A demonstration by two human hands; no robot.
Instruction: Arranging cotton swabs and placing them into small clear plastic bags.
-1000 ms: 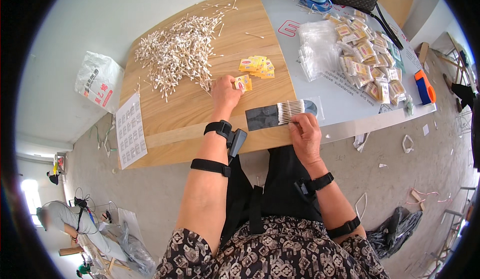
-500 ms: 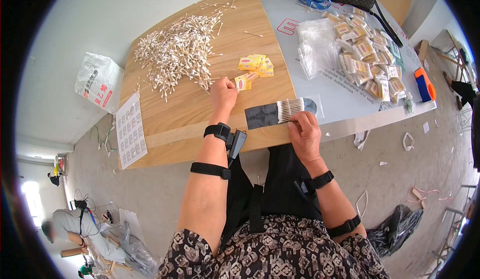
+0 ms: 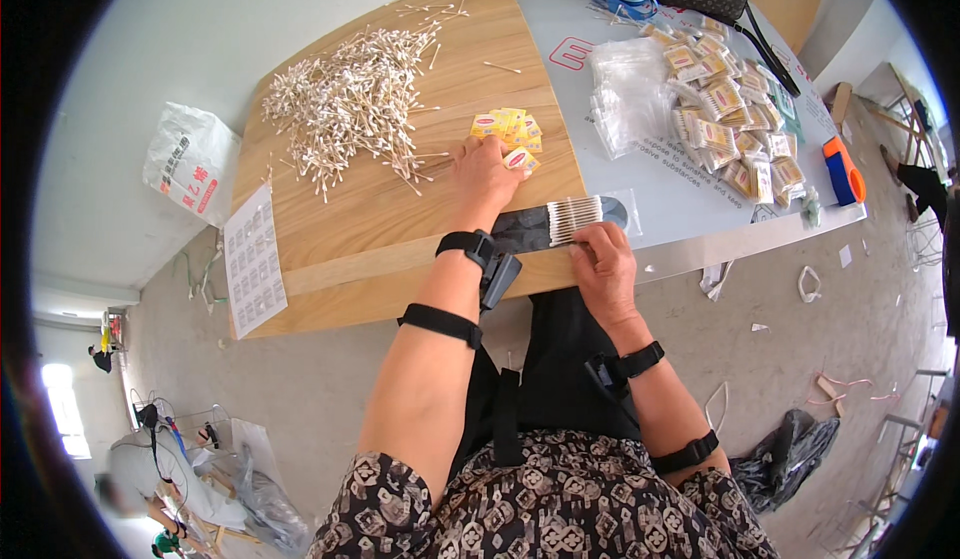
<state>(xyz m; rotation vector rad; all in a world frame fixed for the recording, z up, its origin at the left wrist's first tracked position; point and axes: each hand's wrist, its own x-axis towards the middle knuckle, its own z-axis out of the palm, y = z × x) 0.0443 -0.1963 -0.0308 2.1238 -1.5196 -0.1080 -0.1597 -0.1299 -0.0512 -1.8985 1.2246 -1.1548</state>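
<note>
My left hand (image 3: 485,174) is closed at the thumb side on a small yellow card (image 3: 520,161), just below a loose group of yellow cards (image 3: 507,124). My right hand (image 3: 607,264) pinches the near end of a neat row of cotton swabs (image 3: 573,221). That row lies across a dark strip (image 3: 522,230) near the front edge of the table. A clear plastic bag (image 3: 627,209) shows at the strip's right end. Part of the held card and the right fingertips' exact grip are hidden.
A big heap of loose cotton swabs (image 3: 350,109) covers the far left tabletop. Clear bags (image 3: 632,94) and filled swab packets (image 3: 735,114) lie to the right, with an orange and blue tape roll (image 3: 845,171). A printed sheet (image 3: 255,264) hangs over the left edge.
My left hand has moved right with the yellow card, close beneath the other cards. My right hand stays on the swab row.
</note>
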